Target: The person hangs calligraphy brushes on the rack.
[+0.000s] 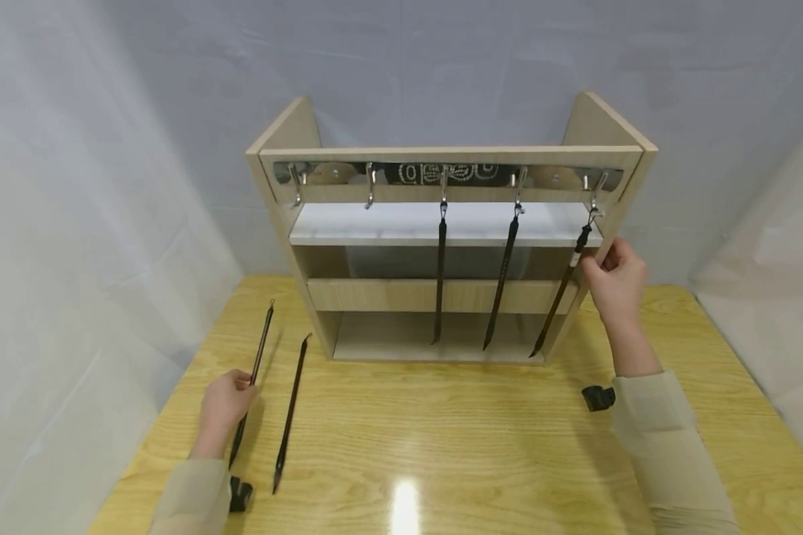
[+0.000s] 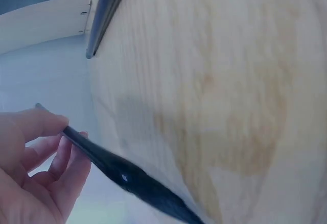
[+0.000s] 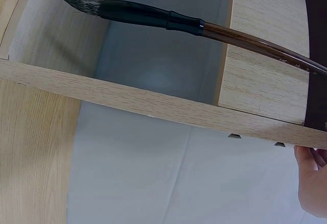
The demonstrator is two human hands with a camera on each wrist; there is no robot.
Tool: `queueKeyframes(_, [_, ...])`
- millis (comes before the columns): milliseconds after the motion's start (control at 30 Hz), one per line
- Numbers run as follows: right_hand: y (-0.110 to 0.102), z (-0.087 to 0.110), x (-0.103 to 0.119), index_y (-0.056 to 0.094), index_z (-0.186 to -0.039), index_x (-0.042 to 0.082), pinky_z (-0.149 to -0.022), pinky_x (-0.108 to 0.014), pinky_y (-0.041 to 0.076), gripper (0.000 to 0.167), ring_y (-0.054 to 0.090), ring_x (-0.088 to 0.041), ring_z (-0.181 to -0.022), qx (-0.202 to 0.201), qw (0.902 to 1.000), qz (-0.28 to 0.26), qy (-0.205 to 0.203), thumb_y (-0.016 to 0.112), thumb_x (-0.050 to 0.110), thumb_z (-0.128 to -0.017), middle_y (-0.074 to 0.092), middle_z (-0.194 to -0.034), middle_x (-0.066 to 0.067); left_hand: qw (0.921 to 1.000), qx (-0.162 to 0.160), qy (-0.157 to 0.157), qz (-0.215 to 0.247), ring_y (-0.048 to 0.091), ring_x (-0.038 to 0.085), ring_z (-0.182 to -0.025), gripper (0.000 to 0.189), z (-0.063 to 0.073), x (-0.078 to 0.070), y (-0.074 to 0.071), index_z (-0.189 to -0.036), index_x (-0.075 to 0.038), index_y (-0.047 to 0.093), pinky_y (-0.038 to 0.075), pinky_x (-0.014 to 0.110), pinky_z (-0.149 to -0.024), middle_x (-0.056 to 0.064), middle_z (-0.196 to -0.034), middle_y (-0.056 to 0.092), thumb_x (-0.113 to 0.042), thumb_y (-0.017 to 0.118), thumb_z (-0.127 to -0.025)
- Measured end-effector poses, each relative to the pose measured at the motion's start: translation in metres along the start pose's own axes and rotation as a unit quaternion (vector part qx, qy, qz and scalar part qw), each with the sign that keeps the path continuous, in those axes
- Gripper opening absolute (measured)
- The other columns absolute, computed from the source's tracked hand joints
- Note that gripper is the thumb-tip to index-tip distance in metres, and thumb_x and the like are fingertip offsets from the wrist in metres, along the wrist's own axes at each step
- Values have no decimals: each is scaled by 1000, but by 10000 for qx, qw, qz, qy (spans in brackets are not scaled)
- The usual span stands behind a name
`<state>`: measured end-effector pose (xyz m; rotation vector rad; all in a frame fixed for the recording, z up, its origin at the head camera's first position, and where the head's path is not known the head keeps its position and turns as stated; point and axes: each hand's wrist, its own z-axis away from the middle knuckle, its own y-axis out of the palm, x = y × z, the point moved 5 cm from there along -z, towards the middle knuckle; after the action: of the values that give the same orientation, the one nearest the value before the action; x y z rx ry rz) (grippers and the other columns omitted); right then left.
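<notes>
My left hand (image 1: 227,401) pinches a dark calligraphy brush (image 2: 127,177) between thumb and fingers, tip toward me, on the left of the table. A second calligraphy brush (image 1: 291,416) lies on the table just right of it. On the wooden shelf (image 1: 455,151), three calligraphy brushes hang tip down: one from the middle hook (image 1: 439,275), one beside it (image 1: 502,279), and one at the far right (image 3: 138,15). My right hand (image 1: 617,281) grips the shelf's right side panel (image 3: 168,113), thumb in front; the other fingers are partly hidden behind it.
A metal hook strip (image 1: 361,173) runs along the shelf's front; its two left hooks carry no brush. The wooden table (image 1: 401,423) extends in front of the shelf. Pale sheeting (image 1: 401,67) hangs behind and at both sides.
</notes>
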<state>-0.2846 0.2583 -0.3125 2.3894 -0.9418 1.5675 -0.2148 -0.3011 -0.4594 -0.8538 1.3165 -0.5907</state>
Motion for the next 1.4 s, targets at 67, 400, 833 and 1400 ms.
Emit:
queueKeyframes(67, [0,0,0,59,-94,0,-56,-11,42,18,53,-2,-65,5,10000,5,-1,56,4,-77,54,-67,11,9999,-146,64,23,56,38,-78,29,0,-3,-1,-102,14,53,47,45,-63,28,-92,57,-7,50,-83])
queueKeyframes(400, [0,-1,-1,58,-94,1,-57,-11,43,17,54,-3,-66,48,10000,5,68,55,4,-78,55,-70,8,9942,-861,402,505,55,41,-88,27,-1,-15,-8,-107,13,51,50,45,-68,30,-99,55,-3,49,-86])
queueKeyframes(833, [1,0,-1,58,-98,-6,-56,-11,42,22,53,-2,-65,45,10000,-4,2,56,3,-77,55,-68,8,9807,-1563,549,1035,58,38,-85,22,5,-38,-14,-105,9,55,51,44,-62,28,-100,57,-2,52,-85])
queueKeyframes(1400, [0,2,2,58,-92,1,-53,-12,41,15,51,-3,-61,37,10000,-39,26,56,3,-78,53,-65,11,9566,-2261,723,1689,60,36,-79,20,10,-67,-12,-102,9,56,51,39,-68,25,-91,60,0,55,-84])
